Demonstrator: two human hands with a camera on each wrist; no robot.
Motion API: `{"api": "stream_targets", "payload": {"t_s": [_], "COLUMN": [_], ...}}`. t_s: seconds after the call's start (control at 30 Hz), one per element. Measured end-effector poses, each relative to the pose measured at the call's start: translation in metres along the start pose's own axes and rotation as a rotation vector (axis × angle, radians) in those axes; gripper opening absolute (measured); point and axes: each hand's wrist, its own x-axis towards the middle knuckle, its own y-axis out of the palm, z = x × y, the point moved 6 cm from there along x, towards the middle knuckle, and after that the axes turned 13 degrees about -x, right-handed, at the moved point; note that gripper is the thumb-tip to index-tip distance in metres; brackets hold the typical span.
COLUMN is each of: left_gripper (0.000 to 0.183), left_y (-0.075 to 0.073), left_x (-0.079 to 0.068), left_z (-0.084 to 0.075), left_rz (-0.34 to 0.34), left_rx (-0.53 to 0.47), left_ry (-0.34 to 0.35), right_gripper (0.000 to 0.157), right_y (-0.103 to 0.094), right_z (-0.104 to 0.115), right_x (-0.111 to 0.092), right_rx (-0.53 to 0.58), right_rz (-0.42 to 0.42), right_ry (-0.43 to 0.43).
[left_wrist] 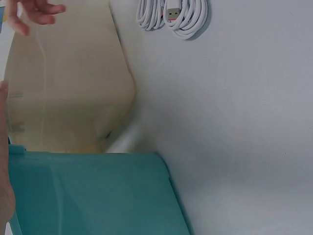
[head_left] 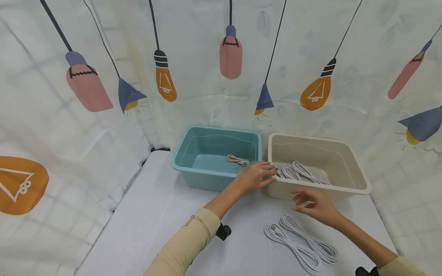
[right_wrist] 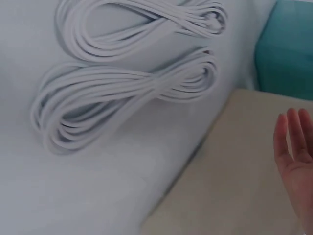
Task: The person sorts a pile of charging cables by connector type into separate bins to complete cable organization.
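Observation:
My left hand (head_left: 254,177) reaches over the near left corner of the beige bin (head_left: 359,188), fingers extended. Its fingertips are by the end of a white cable bundle (head_left: 293,171) inside that bin; whether they touch the cable cannot be made out. In the left wrist view only a strip of this hand (left_wrist: 5,196) shows at the edge. My right hand (head_left: 317,207) hovers in front of the beige bin with loosely bent fingers and nothing in them. In the right wrist view the right hand's (right_wrist: 298,171) fingers look extended.
Left of the beige bin stands a teal bin (head_left: 207,174) with a small tied cable (head_left: 236,160) in it. Two coiled white cables (head_left: 304,245) lie on the white table (head_left: 145,230) nearer me, one with a USB plug (left_wrist: 173,13). A patterned curtain (head_left: 207,103) hangs behind.

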Motion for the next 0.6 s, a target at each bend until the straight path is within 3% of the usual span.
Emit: {"api": "stream_targets", "payload": {"t_s": [0.6], "left_gripper": [0.029], "left_y": [0.000], "left_x": [0.000], "left_z": [-0.001], "left_rz": [-0.019], "left_rx": [-0.010], "left_ry": [0.021], "right_gripper": [0.054], "right_y": [0.046], "right_z": [-0.053], "right_x": [-0.042], "right_rx": [0.033], "right_rz": [0.144], "right_ry": [0.092]}}
